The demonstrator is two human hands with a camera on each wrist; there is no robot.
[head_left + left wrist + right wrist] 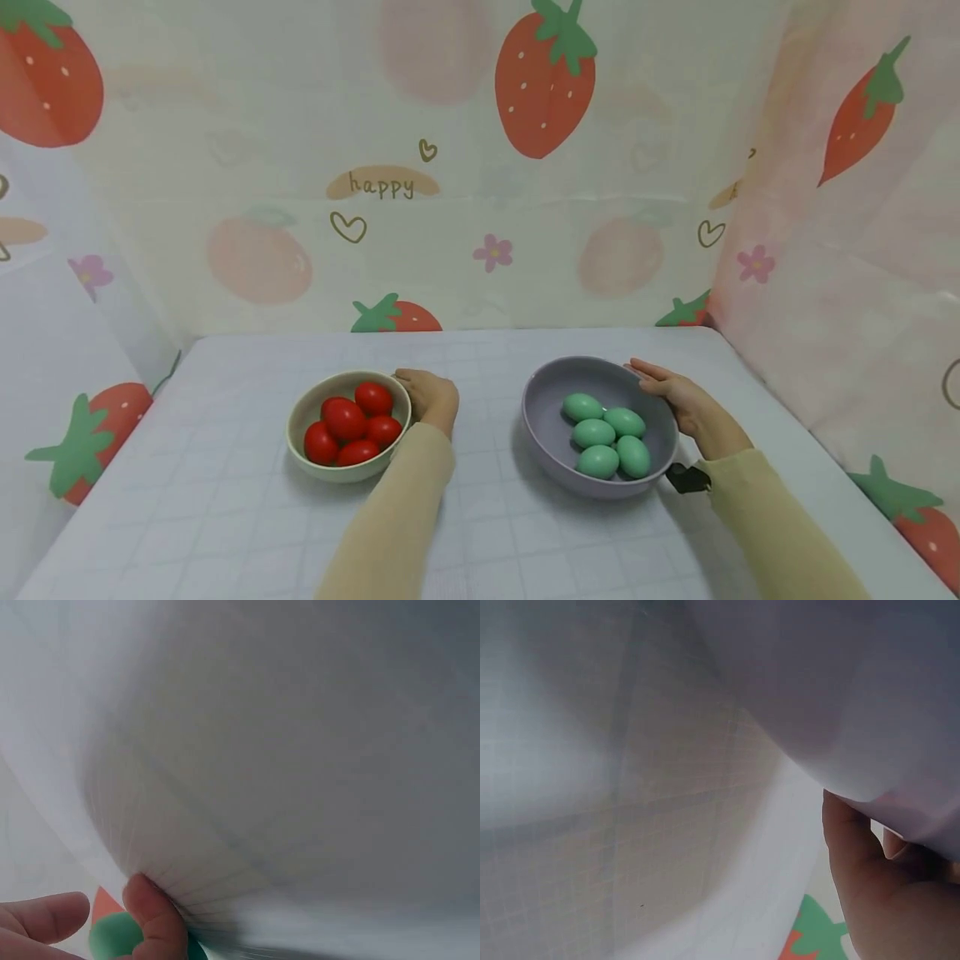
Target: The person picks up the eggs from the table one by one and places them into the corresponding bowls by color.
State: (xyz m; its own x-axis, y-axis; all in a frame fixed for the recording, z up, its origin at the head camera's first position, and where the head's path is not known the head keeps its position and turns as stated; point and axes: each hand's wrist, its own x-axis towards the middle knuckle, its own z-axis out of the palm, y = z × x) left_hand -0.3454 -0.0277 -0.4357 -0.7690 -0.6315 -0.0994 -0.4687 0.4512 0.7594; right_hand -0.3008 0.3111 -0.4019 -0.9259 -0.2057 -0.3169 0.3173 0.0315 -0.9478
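A pale green bowl (303, 467) of red eggs (343, 419) stands left of centre in the head view. My left hand (431, 397) bends round its far right rim, fingers partly hidden behind it. In the left wrist view, a curled finger (156, 919) meets the edge of a grey surface, and a rounded green patch (115, 935) shows behind it. To the right is a grey-purple bowl (543, 392) with several green eggs (594, 433) inside. My right hand (690, 408) grips its right side, fingers at the far rim, as the right wrist view also shows.
Both bowls are on a white tabletop with a faint grid (480, 542). A strawberry-printed backdrop (525, 200) rises behind the table, and printed side walls (885, 333) enclose it left and right. A small black object (686, 478) sits below the right wrist.
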